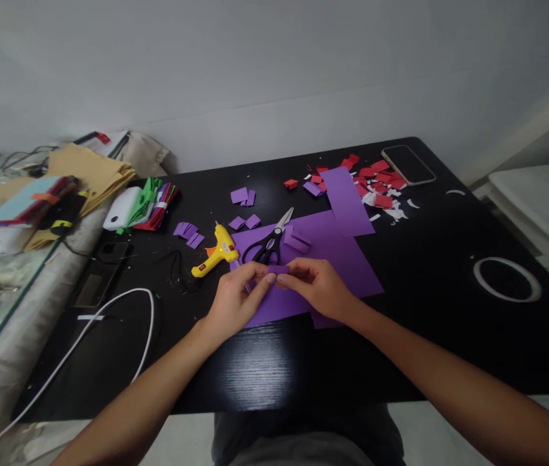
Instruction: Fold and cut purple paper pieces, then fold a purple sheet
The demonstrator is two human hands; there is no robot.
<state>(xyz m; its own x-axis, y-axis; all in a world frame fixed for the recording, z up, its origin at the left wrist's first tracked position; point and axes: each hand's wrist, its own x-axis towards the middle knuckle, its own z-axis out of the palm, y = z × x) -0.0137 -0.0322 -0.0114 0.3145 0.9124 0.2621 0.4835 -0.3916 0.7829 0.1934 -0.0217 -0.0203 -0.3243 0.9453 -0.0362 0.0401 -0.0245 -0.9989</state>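
Both my hands meet over a large purple paper sheet (346,255) on the black table (429,304). My left hand (238,298) and my right hand (315,285) pinch a small folded purple paper piece (278,269) between their fingertips. Just beyond them lie black-handled scissors (270,241) and a yellow glue gun (216,252). More small purple folded pieces (296,239) rest on the sheet.
Purple squares (187,233) and red and white scraps (376,184) litter the far side. A phone (408,164) lies at the far right, a white ring (507,279) at the right. White cable (109,310), coloured paper stack (152,204) and brown envelopes (92,171) at left.
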